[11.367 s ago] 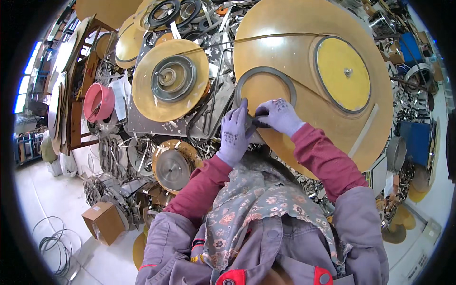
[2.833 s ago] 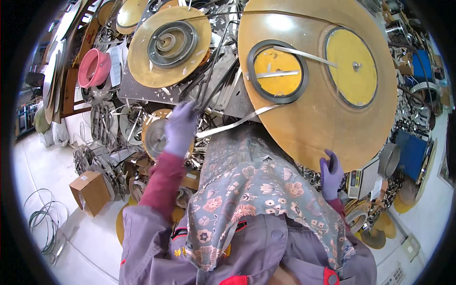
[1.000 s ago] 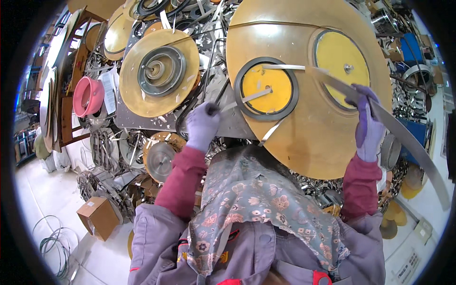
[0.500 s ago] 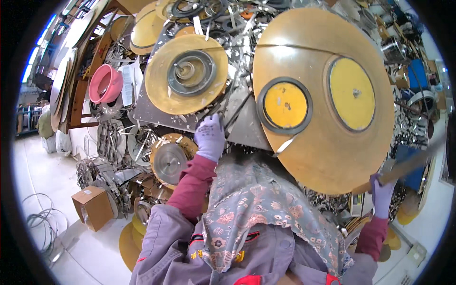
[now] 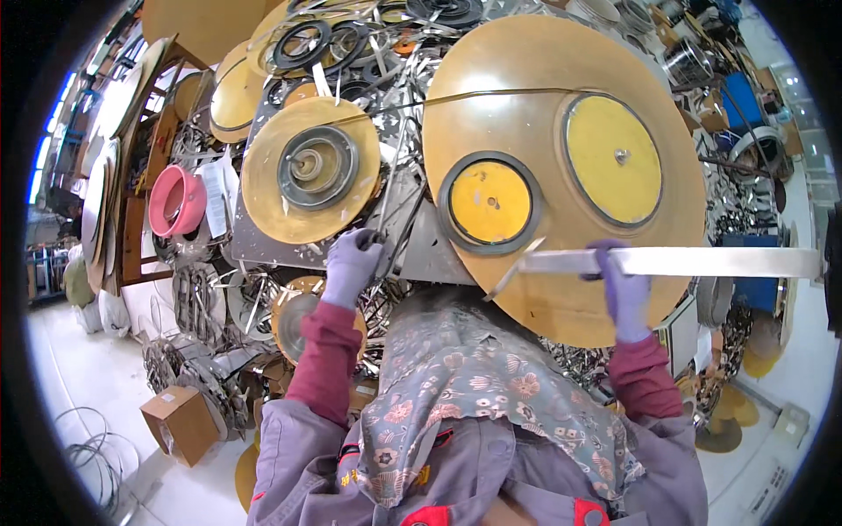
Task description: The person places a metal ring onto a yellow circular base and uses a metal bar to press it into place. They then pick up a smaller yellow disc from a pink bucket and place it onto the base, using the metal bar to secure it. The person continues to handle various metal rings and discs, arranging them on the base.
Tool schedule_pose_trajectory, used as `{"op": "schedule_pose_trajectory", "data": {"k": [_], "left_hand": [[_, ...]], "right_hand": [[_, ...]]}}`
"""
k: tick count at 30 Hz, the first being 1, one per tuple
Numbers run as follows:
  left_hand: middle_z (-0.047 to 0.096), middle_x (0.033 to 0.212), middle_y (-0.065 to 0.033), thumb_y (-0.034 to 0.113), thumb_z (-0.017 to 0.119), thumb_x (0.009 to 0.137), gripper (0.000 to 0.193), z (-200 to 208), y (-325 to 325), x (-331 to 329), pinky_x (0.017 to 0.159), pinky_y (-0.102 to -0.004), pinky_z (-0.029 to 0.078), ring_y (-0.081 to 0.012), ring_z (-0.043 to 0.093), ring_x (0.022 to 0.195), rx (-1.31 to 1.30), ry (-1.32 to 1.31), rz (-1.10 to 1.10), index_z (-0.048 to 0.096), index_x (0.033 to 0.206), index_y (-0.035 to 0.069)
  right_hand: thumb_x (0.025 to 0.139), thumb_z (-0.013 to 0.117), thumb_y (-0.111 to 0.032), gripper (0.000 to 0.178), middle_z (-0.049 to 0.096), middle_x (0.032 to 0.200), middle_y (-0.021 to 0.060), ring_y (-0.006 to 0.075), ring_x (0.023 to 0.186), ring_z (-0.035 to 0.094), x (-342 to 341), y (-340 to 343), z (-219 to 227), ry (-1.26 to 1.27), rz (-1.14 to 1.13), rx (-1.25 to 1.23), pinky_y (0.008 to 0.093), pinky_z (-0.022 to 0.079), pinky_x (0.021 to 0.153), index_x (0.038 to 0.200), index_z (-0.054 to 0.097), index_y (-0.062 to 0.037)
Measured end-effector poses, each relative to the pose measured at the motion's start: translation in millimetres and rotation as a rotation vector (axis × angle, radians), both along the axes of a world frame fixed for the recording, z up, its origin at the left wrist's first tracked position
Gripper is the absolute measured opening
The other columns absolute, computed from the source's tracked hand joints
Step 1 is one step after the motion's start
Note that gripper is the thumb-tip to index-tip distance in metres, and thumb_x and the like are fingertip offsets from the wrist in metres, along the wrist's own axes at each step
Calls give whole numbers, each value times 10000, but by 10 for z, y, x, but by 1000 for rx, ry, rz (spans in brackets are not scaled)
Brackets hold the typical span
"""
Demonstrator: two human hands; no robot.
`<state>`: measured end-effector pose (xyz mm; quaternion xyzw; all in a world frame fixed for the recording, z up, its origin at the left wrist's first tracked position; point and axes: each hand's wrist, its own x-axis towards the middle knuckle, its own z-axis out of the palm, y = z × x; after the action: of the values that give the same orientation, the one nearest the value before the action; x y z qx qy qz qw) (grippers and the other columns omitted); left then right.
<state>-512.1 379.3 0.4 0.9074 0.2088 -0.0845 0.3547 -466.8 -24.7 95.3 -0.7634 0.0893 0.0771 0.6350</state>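
Observation:
My right hand (image 5: 623, 294), in a lilac glove, is closed around a long, flat, pale metal strip (image 5: 728, 262). The strip runs from the front of a large tan disc (image 5: 544, 79) out to the far right. On that disc are a yellow hub (image 5: 614, 158) and a smaller yellow wheel with a dark grey rim (image 5: 491, 206). My left hand (image 5: 353, 263), also gloved, has its fingers curled at the front edge of the grey metal table (image 5: 281, 252); what they hold is hidden. Just beyond it lies a smaller tan disc (image 5: 263, 202) with a grey ring (image 5: 285, 167).
Scrap strips (image 5: 399, 131) and black rings (image 5: 303, 44) crowd the back of the table. A pink basin (image 5: 177, 202) stands at the left, a cardboard box (image 5: 180, 425) on the floor. A dark thin band (image 5: 491, 92) crosses the large disc.
My right hand has swung left and up over the large disc's front with the strip, which now lies nearly level. My left hand stays by the table edge; the whole view has shifted.

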Motion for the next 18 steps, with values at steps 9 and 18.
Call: {"op": "schedule_pose_trajectory", "data": {"k": [9,18], "left_hand": [[652,971,-170,-27,634,807,350,534,-273,-945,740,-338,516,-249,657,826,-165,-337,49,596,1155,-26],[629,993,-186,39,595,851,416,447,-586,-979,722,-399,508,-366,623,869,-169,-154,-219,567,1261,99]], "right_hand": [[904,577,-72,139,636,945,95,171,787,637,796,-213,308,-165,-122,-104,315,603,646,985,631,27],[877,579,-27,125,637,906,106,198,710,658,99,454,48,113,60,6,309,597,588,985,604,29]]}}
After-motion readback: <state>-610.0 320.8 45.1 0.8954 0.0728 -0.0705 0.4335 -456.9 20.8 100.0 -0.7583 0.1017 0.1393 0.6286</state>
